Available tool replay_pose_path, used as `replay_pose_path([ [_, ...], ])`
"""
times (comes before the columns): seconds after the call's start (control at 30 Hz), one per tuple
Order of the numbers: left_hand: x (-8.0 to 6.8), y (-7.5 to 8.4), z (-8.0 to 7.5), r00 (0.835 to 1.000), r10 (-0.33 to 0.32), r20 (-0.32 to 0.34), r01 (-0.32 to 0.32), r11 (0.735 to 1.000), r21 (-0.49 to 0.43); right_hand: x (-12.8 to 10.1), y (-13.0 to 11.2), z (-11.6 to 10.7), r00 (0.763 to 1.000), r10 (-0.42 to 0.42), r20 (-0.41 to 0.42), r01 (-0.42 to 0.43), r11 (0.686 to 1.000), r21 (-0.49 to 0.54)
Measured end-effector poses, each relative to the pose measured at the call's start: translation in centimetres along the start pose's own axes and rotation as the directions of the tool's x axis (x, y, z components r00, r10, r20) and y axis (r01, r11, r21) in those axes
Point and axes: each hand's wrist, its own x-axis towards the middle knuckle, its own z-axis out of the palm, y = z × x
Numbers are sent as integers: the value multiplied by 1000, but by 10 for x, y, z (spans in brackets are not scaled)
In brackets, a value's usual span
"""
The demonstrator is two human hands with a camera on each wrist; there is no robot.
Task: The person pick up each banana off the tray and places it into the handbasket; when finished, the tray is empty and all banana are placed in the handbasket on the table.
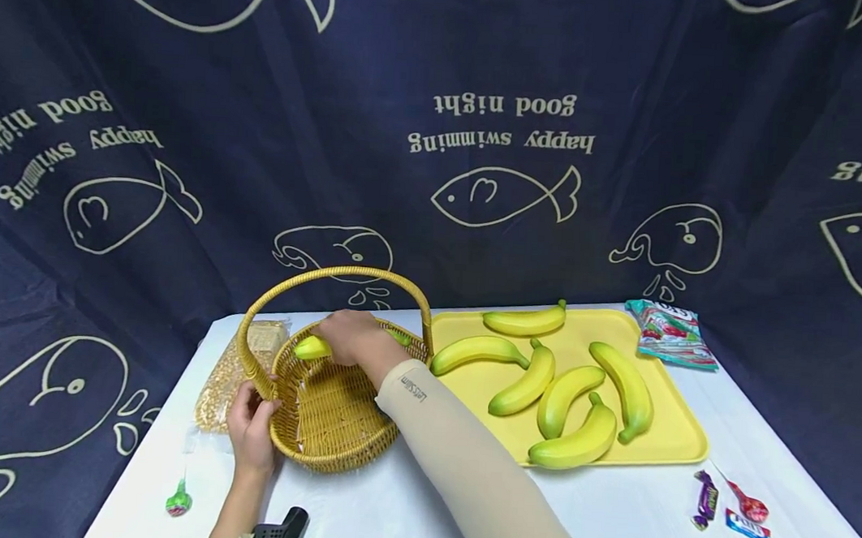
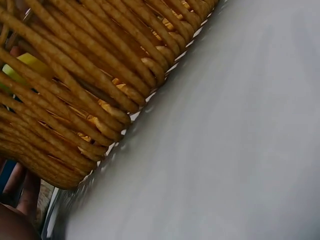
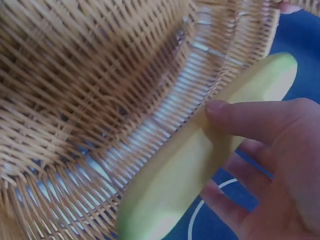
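A wicker basket [image 1: 333, 452] with a tall arched handle stands on the left part of the table. My left hand [image 1: 253, 429] grips its left rim at the foot of the handle, thumb on the near side. Over the basket's far side, my right hand [image 1: 350, 335] holds a yellow banana [image 1: 312, 348] with greenish ends. The right wrist view shows the thumb [image 3: 225, 115] pressed on the banana [image 3: 170, 175] and the fingers behind it, along the woven inner wall. Through the weave in the left wrist view, a bit of yellow [image 2: 35, 65] shows.
Right of the basket lies a yellow tray [image 1: 674, 444] with several bananas [image 1: 527, 380]. A bag of kernels [image 1: 223, 388] is behind my left hand, a green lollipop [image 1: 179, 500] nearer. Rightward are a candy bag [image 1: 672, 334], a red lollipop [image 1: 751, 507] and small wrapped sweets [image 1: 706, 499].
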Motion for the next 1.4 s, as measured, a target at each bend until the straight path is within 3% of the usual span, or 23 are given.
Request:
replay_pose_path([
  [0.17,-1,0,1,1000,-5,-7,5,1000,13,9,2,9,1000,25,-8,-26,995,-98],
  [0.43,-2,3,0,999,1,-51,2,998,69,15,3,42,996,86,1,-85,989,-118],
  [0.57,-2,3,1,998,6,-58,-3,998,64,13,0,41,998,58,-5,-58,990,-128],
  [0.77,-1,3,2,999,6,-46,-3,998,65,8,-5,30,990,76,117,-63,991,-115],
  [0.83,0,2,2,999,7,-49,-3,997,72,8,-6,30,989,80,122,-65,991,-116],
  [1.03,-3,1,0,999,1,-45,1,999,42,15,-10,36,999,39,-21,-42,987,-157],
  [1.2,-4,1,0,999,5,-48,-3,1000,27,21,-15,38,997,-38,-66,22,974,-227],
  [1.4,-4,2,-1,998,-25,-49,25,1000,6,20,-8,38,992,73,-106,-96,970,-223],
])
